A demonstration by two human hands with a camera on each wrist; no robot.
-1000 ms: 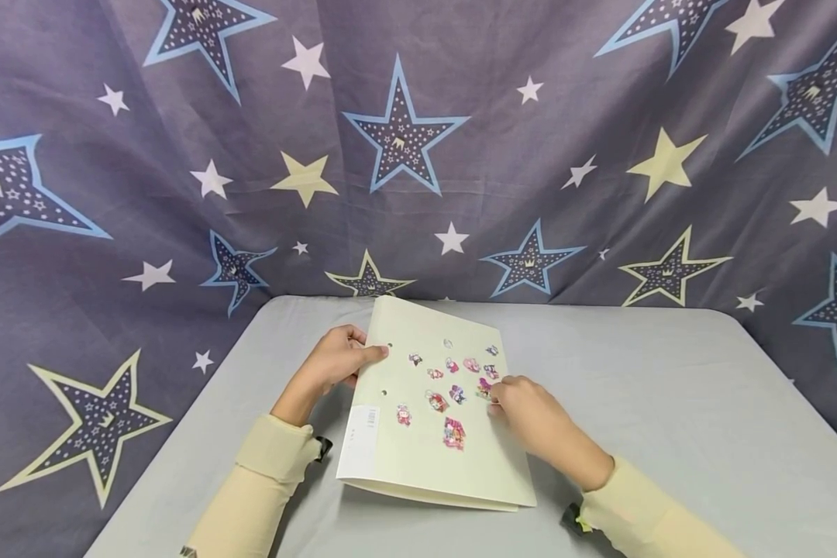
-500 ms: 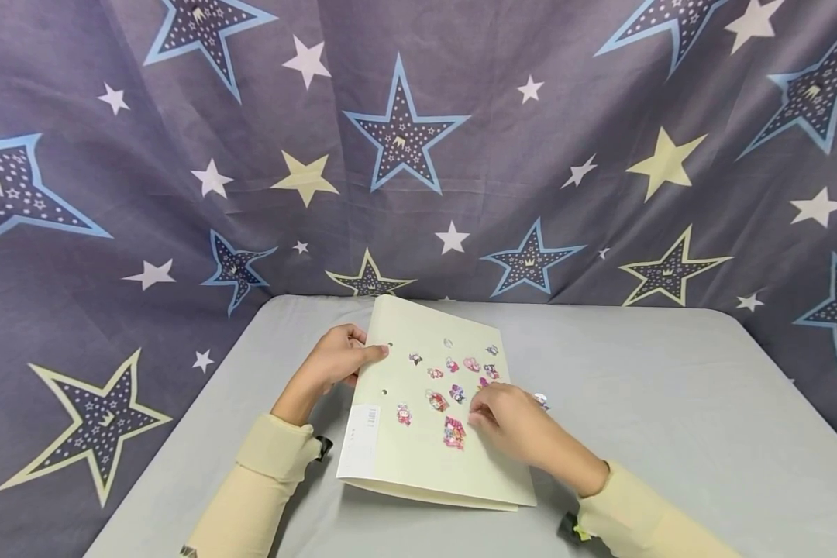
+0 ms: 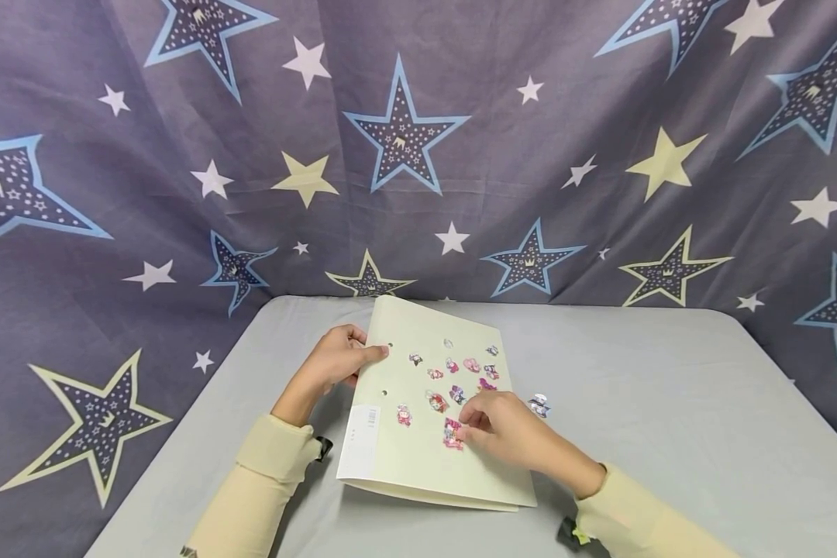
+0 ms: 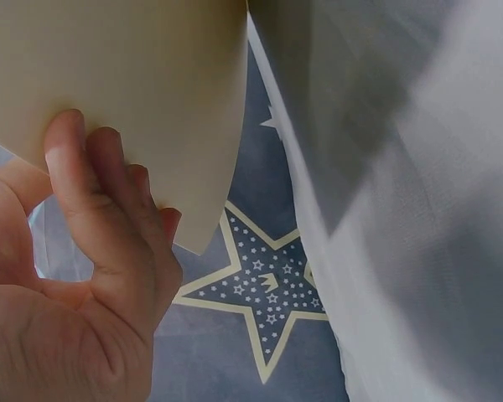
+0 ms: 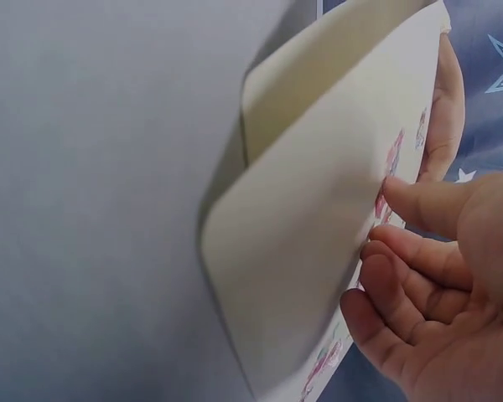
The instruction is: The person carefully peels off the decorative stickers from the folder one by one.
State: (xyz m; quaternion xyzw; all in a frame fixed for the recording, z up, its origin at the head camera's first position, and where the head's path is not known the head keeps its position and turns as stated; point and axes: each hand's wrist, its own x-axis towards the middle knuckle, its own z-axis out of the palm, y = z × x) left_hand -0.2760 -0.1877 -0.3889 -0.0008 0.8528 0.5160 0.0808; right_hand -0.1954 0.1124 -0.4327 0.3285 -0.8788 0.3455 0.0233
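A cream paper folder stands tilted on the grey tabletop, its lower edge parted. My left hand grips its left edge, thumb on the front; in the left wrist view, the fingers lie against the folder's other face. Several small cartoon stickers, such as a red one and a purple one, dot the front cover. Low on that cover, my right hand pinches at the right side of a larger pink sticker with thumb and index finger. The fingertips partly cover that sticker.
A white-and-blue cartoon sticker lies beyond my right hand, to the right of the folder. Grey cloth covers the table. A dark curtain with stars hangs behind it. A white barcode label is at the folder's lower left.
My right hand has moved down and left across the cover, from near the right edge to the larger pink sticker. The white-and-blue sticker has come into view behind it. My left hand stays put.
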